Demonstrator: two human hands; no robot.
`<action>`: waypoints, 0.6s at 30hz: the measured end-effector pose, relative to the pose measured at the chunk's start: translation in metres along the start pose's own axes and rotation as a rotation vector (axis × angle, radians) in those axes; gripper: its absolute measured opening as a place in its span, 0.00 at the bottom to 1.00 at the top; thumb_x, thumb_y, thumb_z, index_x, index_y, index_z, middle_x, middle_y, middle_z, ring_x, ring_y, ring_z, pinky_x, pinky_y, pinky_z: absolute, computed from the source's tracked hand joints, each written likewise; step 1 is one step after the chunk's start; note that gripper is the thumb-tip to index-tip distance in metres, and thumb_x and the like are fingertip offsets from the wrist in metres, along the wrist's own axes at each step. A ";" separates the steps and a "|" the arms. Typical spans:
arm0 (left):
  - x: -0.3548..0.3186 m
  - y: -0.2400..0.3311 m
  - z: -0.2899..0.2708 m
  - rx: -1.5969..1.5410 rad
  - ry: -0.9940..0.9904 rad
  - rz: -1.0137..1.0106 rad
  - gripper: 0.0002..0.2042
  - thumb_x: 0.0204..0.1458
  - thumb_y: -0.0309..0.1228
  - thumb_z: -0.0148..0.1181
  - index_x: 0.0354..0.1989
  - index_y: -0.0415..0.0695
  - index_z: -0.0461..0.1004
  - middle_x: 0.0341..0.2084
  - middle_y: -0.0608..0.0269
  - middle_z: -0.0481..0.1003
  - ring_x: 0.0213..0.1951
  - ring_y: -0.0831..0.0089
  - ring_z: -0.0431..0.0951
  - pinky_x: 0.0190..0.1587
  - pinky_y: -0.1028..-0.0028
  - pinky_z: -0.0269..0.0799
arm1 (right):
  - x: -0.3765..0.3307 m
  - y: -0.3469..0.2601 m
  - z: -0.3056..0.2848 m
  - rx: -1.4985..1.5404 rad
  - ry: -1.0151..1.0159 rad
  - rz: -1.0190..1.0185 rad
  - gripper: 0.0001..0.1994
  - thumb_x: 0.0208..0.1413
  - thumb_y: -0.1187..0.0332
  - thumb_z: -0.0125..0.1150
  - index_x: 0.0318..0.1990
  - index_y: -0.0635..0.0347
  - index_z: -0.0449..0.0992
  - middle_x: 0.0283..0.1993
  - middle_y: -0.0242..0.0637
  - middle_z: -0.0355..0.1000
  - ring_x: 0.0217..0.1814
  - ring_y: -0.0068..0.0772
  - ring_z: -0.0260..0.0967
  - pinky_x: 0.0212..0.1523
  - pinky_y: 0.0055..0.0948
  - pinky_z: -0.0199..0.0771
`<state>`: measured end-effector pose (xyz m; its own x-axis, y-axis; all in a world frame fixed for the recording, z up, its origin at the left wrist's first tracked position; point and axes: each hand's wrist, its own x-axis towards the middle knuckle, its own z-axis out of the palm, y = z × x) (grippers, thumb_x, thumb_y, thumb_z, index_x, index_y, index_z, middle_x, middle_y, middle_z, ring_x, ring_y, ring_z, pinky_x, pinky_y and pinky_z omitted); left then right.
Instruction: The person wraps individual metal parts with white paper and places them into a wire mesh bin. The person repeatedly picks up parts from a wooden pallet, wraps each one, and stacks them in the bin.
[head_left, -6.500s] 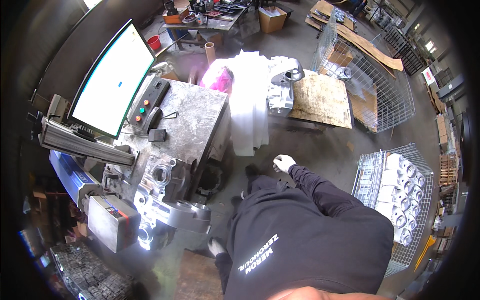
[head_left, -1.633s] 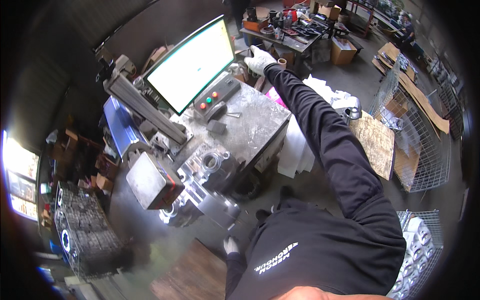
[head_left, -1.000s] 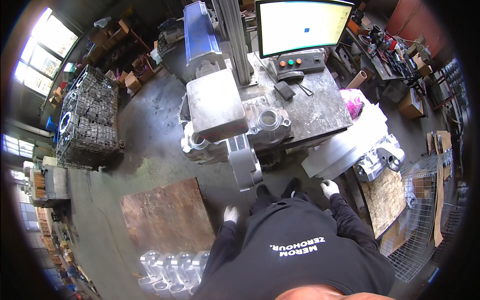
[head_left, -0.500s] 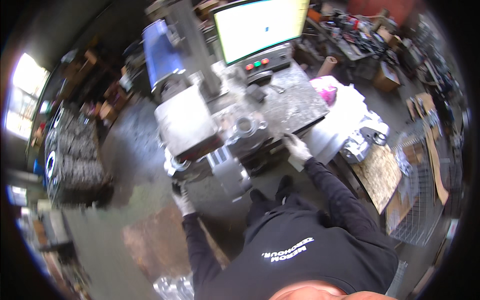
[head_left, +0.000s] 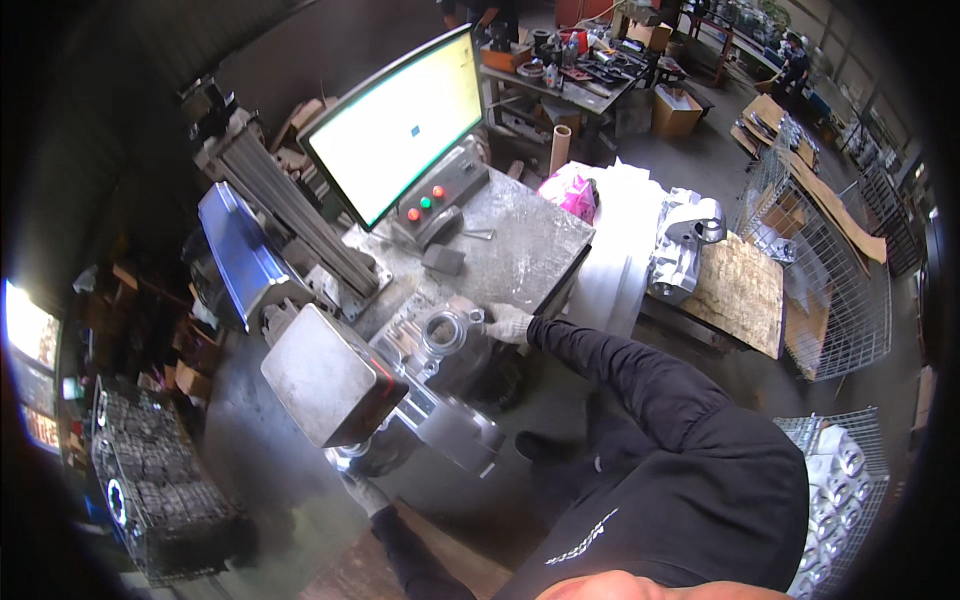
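- Head view: gloved right hand (head_left: 508, 322) grips the metal casting's (head_left: 440, 340) rim, on the steel table (head_left: 535, 250) edge.
- Left hand (head_left: 366, 493) reaches under its low end, grip hidden.
- Risk, I'd say: heavy casting tips off, pinching fingers.

One monitor (head_left: 398, 125), two gloved hands (head_left: 507, 323) (three buttons (head_left: 425, 203))

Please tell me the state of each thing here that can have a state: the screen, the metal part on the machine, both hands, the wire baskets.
Monitor: switched on, bright.
Metal casting: lying on the machine table.
Right hand: gloved, resting on the casting.
Left hand: gloved, low beside the machine; grip cannot be told.
Second casting: lying on the wooden pallet.
Wire basket: filled with wrapped parts.
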<state>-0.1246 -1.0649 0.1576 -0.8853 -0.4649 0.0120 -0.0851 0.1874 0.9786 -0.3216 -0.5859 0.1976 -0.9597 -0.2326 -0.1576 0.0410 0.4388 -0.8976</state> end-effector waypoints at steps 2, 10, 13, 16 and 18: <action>-0.004 0.012 0.006 -0.078 -0.015 0.076 0.29 0.68 0.51 0.42 0.62 0.33 0.62 0.53 0.54 0.70 0.52 0.66 0.70 0.57 0.67 0.66 | 0.000 -0.007 0.001 -0.004 0.016 0.002 0.37 0.54 0.36 0.59 0.57 0.61 0.71 0.50 0.53 0.76 0.56 0.50 0.73 0.56 0.40 0.70; -0.101 0.097 0.036 -0.201 0.261 -0.108 0.11 0.58 0.31 0.49 0.41 0.38 0.73 0.36 0.59 0.77 0.32 0.70 0.77 0.36 0.73 0.73 | -0.115 -0.042 -0.045 0.110 0.026 -0.032 0.40 0.51 0.33 0.60 0.54 0.66 0.73 0.47 0.53 0.77 0.52 0.49 0.75 0.51 0.39 0.73; -0.134 0.118 0.055 -0.245 0.261 -0.162 0.10 0.58 0.30 0.49 0.37 0.38 0.75 0.33 0.62 0.77 0.32 0.73 0.75 0.36 0.74 0.72 | -0.176 -0.025 -0.056 0.163 0.073 0.182 0.46 0.48 0.26 0.56 0.53 0.66 0.72 0.46 0.50 0.76 0.52 0.47 0.74 0.52 0.39 0.72; -0.170 0.124 0.102 -0.152 0.219 -0.240 0.14 0.62 0.37 0.52 0.35 0.37 0.75 0.31 0.62 0.76 0.32 0.73 0.74 0.37 0.72 0.72 | -0.224 0.015 -0.079 0.103 0.067 0.377 0.46 0.48 0.25 0.53 0.52 0.66 0.73 0.45 0.50 0.77 0.51 0.46 0.75 0.51 0.39 0.73; -0.196 0.124 0.138 -0.002 0.188 -0.254 0.18 0.64 0.41 0.52 0.36 0.36 0.75 0.32 0.60 0.76 0.32 0.70 0.75 0.38 0.70 0.73 | -0.252 0.053 -0.095 0.084 0.109 0.469 0.41 0.51 0.28 0.52 0.45 0.65 0.77 0.41 0.51 0.78 0.48 0.50 0.76 0.49 0.41 0.74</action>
<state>-0.0249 -0.8317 0.2483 -0.7358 -0.6485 -0.1950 -0.2916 0.0435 0.9556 -0.1041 -0.4217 0.2284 -0.8558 0.0679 -0.5128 0.4939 0.4022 -0.7709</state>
